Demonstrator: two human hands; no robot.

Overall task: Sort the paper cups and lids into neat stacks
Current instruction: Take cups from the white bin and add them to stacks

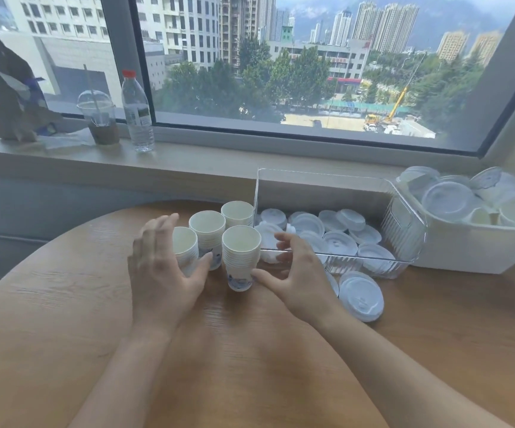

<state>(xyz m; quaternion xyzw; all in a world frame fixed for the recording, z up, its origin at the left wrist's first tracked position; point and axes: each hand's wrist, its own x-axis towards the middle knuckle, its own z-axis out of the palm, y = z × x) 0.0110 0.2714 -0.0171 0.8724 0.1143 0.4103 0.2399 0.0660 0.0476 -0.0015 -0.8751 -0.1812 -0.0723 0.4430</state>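
Several stacks of white paper cups stand on the wooden table. The nearest stack [240, 257] has a blue print on its bottom cup. My left hand [163, 270] is spread around the leftmost stack [184, 247], thumb reaching toward the middle stack [208, 236]. My right hand [299, 276] curves beside the nearest stack, thumb touching its base. A fourth stack [237, 213] stands behind. White lids [341, 242] lie loose in a clear plastic bin [404, 230]. A lid stack [361, 295] sits on the table by my right wrist.
A white box [472, 245] at the right holds more lids and cups. On the window sill stand a water bottle [137, 112], a lidded drink cup [99, 118] and a brown paper bag [6, 94]. The table's round edge curves away at the left.
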